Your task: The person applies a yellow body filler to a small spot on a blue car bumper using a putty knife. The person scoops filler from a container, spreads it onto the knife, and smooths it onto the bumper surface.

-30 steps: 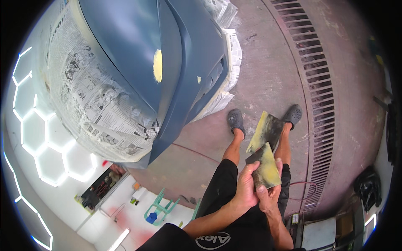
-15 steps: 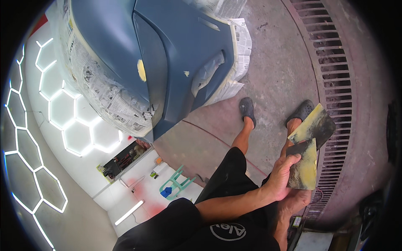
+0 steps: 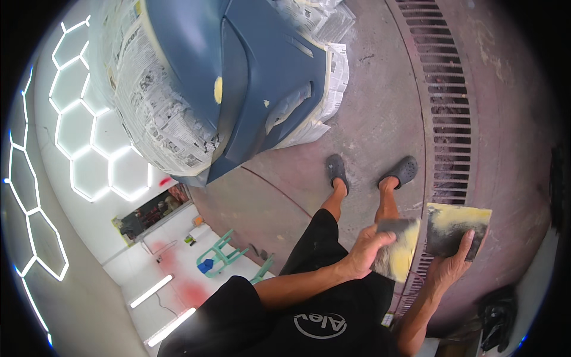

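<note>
My left hand grips a flat, rectangular putty spreader, its thumb on the upper face. That face is dark grey on one side and smeared with yellow putty on the other. In my right hand is a second putty spreader, yellow along its far edge and blackish in the middle, with one digit laid over it. The two spreaders are side by side with a gap between them. Fingers beneath both are hidden. Ahead to the left stands a blue-grey car bumper bearing a yellow putty patch.
Masking newspaper borders the bumper. A slotted floor grate runs beyond my feet on the right. Green stools stand at lower left near the white wall. A black plastic bag lies at lower right.
My hands have moved apart. The right one has come out from behind the left, carrying its spreader to the right; the overlapping spreaders are now separate. The view has shifted somewhat.
</note>
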A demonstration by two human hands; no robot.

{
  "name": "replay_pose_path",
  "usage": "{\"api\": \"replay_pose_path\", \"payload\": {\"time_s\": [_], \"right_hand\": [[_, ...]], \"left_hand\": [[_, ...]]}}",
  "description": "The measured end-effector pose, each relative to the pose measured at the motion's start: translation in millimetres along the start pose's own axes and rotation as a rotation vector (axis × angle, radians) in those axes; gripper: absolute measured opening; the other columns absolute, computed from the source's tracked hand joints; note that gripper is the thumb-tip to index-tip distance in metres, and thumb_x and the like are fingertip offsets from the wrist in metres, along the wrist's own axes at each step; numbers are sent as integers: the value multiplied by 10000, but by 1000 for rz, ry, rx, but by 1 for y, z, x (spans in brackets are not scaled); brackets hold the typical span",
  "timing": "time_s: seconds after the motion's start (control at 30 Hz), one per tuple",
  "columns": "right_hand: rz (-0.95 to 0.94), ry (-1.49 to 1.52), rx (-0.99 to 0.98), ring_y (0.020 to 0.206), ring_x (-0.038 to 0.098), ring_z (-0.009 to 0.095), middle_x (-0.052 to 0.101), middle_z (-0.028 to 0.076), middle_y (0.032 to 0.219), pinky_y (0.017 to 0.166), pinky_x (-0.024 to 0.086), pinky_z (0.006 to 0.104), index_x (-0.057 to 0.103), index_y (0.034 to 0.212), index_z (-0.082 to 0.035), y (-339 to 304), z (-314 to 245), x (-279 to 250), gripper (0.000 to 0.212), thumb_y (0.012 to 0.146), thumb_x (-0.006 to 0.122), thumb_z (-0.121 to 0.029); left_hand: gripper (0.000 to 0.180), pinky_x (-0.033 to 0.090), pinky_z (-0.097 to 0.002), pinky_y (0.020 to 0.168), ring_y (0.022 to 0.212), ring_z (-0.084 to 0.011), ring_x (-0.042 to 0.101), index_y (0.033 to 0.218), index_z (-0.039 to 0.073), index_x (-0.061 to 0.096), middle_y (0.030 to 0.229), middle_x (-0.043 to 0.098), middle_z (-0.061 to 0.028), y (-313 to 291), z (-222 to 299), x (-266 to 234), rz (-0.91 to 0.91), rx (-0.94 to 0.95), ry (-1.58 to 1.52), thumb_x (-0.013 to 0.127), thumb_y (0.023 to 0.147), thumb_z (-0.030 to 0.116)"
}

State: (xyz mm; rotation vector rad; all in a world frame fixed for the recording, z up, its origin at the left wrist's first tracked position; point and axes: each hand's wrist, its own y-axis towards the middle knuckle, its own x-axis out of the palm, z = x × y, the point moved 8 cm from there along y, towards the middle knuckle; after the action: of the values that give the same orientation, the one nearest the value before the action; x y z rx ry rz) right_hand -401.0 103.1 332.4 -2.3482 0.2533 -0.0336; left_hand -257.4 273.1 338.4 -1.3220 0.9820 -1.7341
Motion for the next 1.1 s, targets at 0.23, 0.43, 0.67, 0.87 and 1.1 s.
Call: {"api": "replay_pose_path", "payload": {"time_s": [0.23,0.43,0.67,0.87,1.1], "right_hand": [[-225,29,-359,1342,578,321,537,223,1512,1126,498,466,406,1608,55,-88,-91,74,551,1137,547,-194],[-714,-213,-70,1329,595,282,596,209,1492,1124,475,378,446,1598,53,-172,-82,95,551,1148,555,-246],[-956,-842,-270,1043,711,172,767,112,1142,899,559,329,747,1266,25,-226,-90,22,271,1049,723,-136],[-1441,-860,-1192,992,729,307,730,135,1109,840,601,383,785,1191,-50,-377,-71,-52,369,832,828,25],[-1633,-485,-1548,1057,711,290,692,85,1178,863,614,406,738,1255,-70,-502,-70,-215,615,646,819,-23]], "left_hand": [[558,477,-359,1067,1260,-181,513,1534,34,379,1408,498,-101,-37,38,61,218,302,-290,574,1013,80],[404,477,-339,1025,1153,-182,546,1439,0,486,1322,563,-117,-113,101,65,263,794,-54,587,1079,152],[509,486,-357,1071,1246,-201,572,1544,-18,444,1413,571,-147,-227,99,-38,462,1149,-145,544,1090,188],[506,462,-421,1160,1362,-273,566,1552,-17,471,1510,559,-180,-344,-11,-96,440,1331,-193,484,1073,147],[505,412,-488,1232,1474,-360,495,1521,-76,479,1601,494,-253,-500,-151,-63,73,1546,-316,411,1074,150]]}}
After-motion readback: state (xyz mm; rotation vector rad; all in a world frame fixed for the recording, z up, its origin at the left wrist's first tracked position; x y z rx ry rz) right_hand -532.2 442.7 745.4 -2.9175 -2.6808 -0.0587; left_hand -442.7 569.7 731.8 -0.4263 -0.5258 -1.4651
